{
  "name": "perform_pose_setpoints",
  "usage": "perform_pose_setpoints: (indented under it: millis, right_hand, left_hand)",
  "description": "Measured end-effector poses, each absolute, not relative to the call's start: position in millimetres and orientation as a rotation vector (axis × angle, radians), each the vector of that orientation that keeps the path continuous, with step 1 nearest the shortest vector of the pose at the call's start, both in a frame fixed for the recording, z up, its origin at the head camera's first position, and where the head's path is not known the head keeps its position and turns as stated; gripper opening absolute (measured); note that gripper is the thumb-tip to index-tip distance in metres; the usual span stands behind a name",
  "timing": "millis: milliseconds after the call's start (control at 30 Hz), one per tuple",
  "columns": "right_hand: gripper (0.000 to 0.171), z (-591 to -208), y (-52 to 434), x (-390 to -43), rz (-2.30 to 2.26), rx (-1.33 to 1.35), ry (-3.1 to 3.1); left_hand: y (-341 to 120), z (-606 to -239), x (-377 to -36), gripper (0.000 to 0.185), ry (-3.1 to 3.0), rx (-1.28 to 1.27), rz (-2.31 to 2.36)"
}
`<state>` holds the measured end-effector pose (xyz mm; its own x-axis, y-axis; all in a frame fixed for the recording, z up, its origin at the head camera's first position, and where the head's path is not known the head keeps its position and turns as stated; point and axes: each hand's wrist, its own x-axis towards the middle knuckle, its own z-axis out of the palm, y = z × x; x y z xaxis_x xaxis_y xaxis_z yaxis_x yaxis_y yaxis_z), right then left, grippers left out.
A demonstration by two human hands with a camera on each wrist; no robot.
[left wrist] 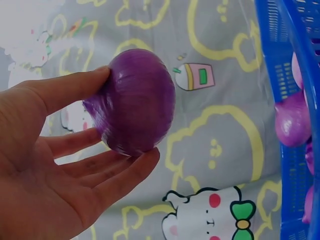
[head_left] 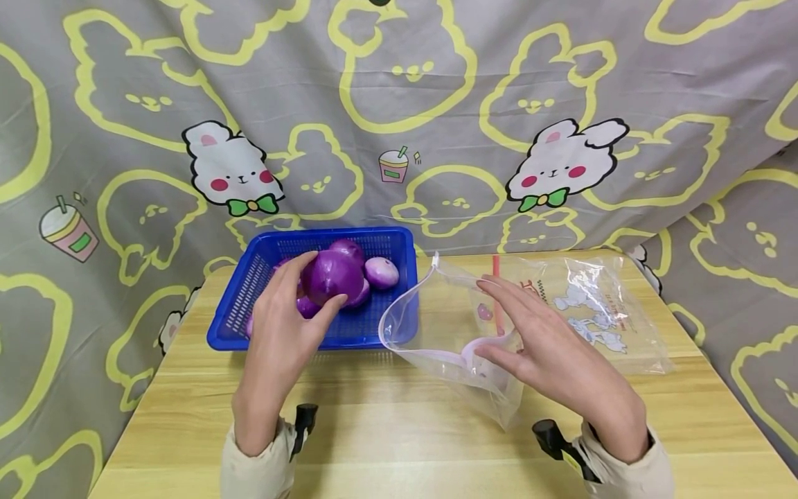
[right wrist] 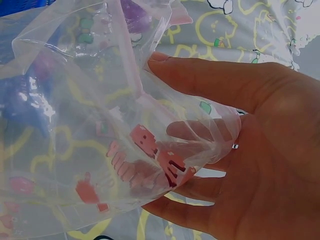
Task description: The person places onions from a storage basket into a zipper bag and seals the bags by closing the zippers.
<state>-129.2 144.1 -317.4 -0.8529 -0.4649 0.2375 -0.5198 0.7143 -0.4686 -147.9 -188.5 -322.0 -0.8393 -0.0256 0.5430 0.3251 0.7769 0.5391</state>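
Note:
A shiny purple onion (head_left: 335, 278) is held in my left hand (head_left: 280, 326) above the blue plastic basket (head_left: 333, 342). In the left wrist view the thumb is on one side of the onion (left wrist: 139, 102) and the fingertips are on the other. My right hand (head_left: 551, 339) holds a clear zip bag (head_left: 430, 329) by its right side, its mouth spread wide. Thumb and fingers lie on either side of the film of the bag (right wrist: 60, 165), which has red printed figures, in the right wrist view. More onions (head_left: 381, 273) lie in the basket, partly hidden by the held one.
Another clear bag with printed blue figures (head_left: 589, 308) lies flat at the right of the wooden table (head_left: 386, 443). Behind the table hangs a grey curtain (head_left: 430, 90) with yellow outlines and white rabbits. The zip bag's mouth overlaps the basket's right end in the head view.

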Motion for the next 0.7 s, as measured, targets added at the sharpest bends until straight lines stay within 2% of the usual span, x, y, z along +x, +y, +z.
perform_pose_setpoints:
  millis: [700]
  right_hand:
    - [0.076,-318,142,-129,0.809,0.848,-2.772]
  left_hand:
    - [-157,-312,-124,0.07,-2.34,-0.559,-0.991]
